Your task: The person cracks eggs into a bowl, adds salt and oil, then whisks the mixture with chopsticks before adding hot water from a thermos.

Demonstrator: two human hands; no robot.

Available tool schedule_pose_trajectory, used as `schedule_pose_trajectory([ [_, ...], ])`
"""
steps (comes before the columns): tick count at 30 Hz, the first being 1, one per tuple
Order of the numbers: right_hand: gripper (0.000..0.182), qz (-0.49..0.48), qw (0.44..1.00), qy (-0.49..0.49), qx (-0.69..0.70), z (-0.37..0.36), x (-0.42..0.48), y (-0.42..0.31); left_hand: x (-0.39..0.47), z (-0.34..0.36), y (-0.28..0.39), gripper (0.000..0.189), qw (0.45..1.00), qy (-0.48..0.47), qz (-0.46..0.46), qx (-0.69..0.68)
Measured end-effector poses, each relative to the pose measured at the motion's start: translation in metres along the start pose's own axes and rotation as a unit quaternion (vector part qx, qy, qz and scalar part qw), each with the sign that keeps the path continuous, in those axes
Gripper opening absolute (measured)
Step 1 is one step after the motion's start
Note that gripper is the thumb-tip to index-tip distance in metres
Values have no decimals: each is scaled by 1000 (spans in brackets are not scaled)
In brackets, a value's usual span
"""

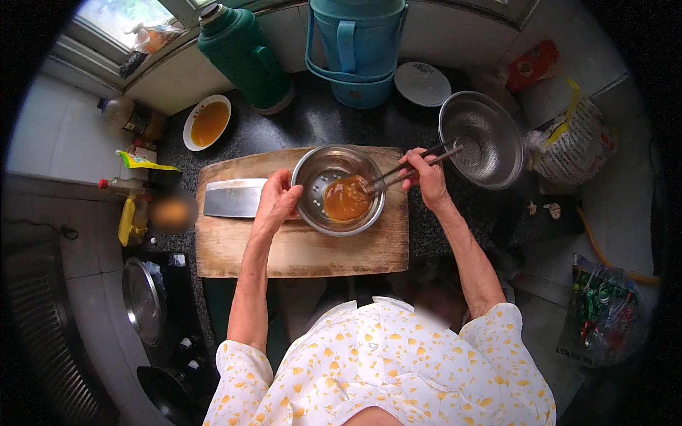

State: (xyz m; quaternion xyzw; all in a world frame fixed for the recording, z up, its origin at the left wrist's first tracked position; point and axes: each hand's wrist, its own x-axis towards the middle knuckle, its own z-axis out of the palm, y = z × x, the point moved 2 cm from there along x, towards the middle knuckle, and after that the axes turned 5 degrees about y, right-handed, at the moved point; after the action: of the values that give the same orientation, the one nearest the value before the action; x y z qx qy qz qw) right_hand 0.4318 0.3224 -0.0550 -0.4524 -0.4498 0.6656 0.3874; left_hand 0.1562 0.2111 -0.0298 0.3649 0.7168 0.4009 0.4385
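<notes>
A stainless steel bowl [341, 154] sits over the wooden cutting board [309, 255], tilted slightly. Inside it, a glossy orange-brown liquid [343, 202], which looks like beaten egg, pools toward the near right. My left hand [278, 199] grips the bowl's left rim, thumb over the edge. Between the fingers of my right hand [426, 178] is a pair of dark chopsticks [393, 180], their tips in the liquid. Small pale spots show on the bowl's bottom; I cannot tell whether they are reflections. A cleaver [232, 199] lies flat on the board, its handle mostly hidden behind my left hand and the bowl.
An oval dish of orange liquid [209, 123], a green thermos flask [248, 61] and a blue lidded bucket [357, 53] stand behind the board. To the right are a white plate [422, 84], a metal colander [482, 141] and a printed bag [575, 144]. Bottles [128, 186] line the left wall.
</notes>
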Motion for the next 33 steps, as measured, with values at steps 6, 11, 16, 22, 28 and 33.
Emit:
schedule_pose_trajectory([
  [6, 27, -39, 998, 36, 29, 4, 1, 0, -1, 0, 3, 11, 1000, 0, 2, 9],
  [11, 25, -6, 999, -29, 29, 3, 2, 2, 1, -4, -7, 11, 1000, -12, 3, -10],
  [16, 25, -10, 1000, -10, -16, 0, 2, 6, -3, -1, -1, 11, 1000, -1, -2, -5],
  [22, 26, -25, 999, 25, 20, 5, -1, 2, -2, -2, -6, 11, 1000, 2, 0, -16],
  [28, 26, 3, 999, -16, 52, 3, -1, 4, -5, -1, -2, 11, 1000, 13, 1, -2],
  [33, 25, -5, 999, -22, 29, -2, 0, 4, -4, -7, 1, 11, 996, -11, -34, 86],
])
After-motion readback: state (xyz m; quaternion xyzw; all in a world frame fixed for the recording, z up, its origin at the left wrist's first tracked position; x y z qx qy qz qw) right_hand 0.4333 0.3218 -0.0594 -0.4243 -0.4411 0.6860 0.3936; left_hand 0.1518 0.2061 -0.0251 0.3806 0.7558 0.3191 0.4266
